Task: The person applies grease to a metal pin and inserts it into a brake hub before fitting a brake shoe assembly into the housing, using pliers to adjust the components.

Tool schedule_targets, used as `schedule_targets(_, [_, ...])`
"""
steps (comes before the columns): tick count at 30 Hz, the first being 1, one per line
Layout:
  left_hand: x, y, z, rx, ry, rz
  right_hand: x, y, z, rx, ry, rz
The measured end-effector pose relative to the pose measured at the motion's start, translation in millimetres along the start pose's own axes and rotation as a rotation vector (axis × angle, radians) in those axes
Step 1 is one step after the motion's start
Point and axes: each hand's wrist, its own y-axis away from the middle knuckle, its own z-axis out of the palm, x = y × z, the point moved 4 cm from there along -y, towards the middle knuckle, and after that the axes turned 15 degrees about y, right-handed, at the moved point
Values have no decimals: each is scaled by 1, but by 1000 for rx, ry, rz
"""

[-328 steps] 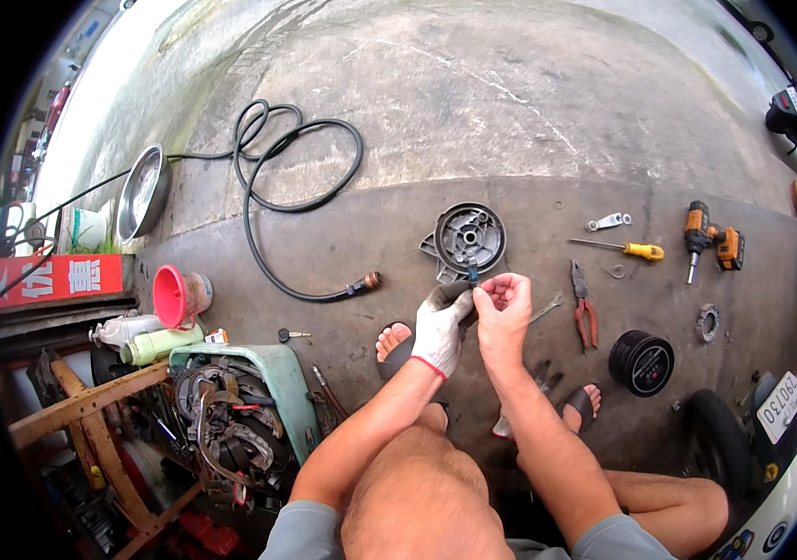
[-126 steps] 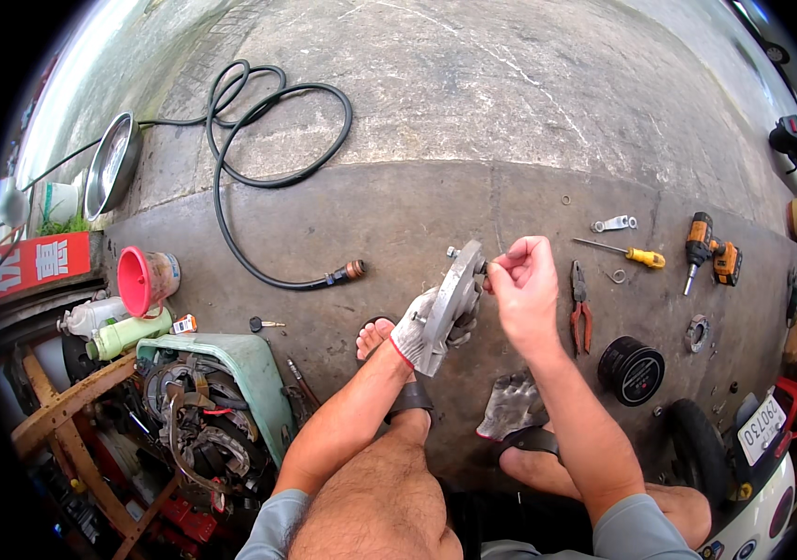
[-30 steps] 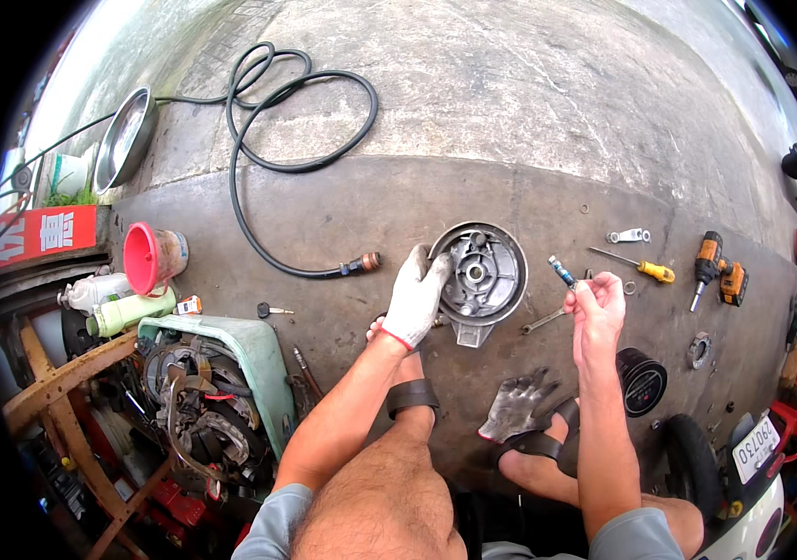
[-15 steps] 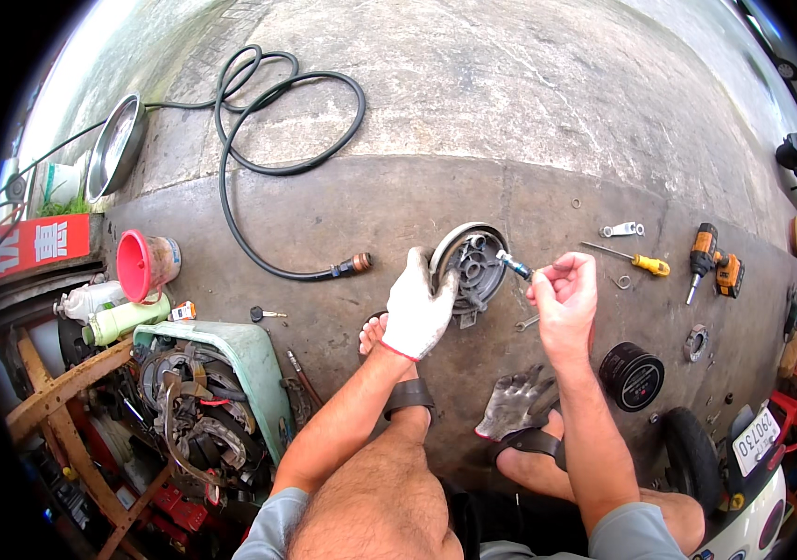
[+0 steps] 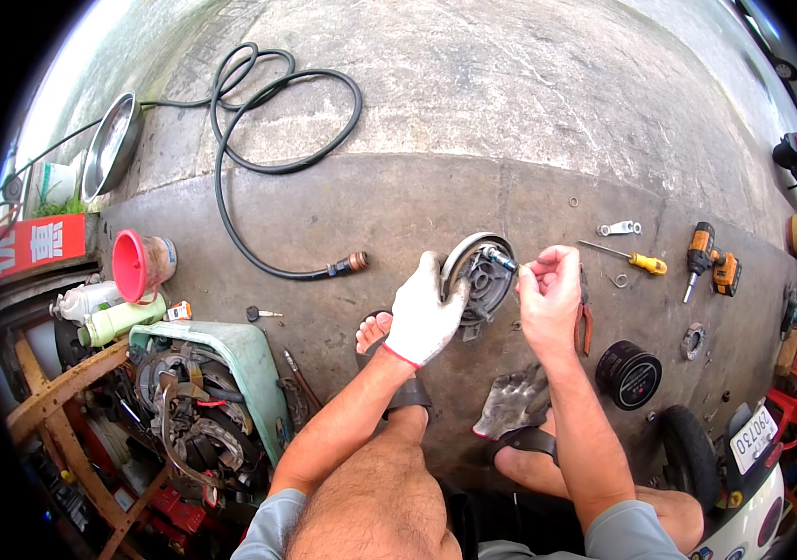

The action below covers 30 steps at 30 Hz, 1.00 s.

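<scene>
Left hand [image 5: 425,313] gripped the metal cover [image 5: 485,297], probably heavy, by its left rim [image 5: 457,251]; right hand [image 5: 550,301] pinched a rod [image 5: 501,259].

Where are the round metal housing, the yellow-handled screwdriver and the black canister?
Round metal housing [image 5: 483,281]: head view, on its ribbed face.
Yellow-handled screwdriver [image 5: 640,261]: head view, on its handle.
Black canister [image 5: 635,378]: head view, on its round end.

Head-worn fisheye, wide view, facing down

Two hands [image 5: 424,315] [image 5: 550,291], one yellow screwdriver [image 5: 647,264]
</scene>
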Motion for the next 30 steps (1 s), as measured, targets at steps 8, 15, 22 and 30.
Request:
schedule_targets(8, [13,4,6,-26,-86,170,-9,-10,10,-45,74,48])
schedule_targets(15, [9,2,6,10,-110,202,1,-8,10,-52,-33,93])
schedule_targets(22, [8,3,8,2,-122,227,4,-4,8,-76,-10,138])
schedule_targets(30, [11,3,15,-20,-155,303,-7,-8,5,-28,149,113])
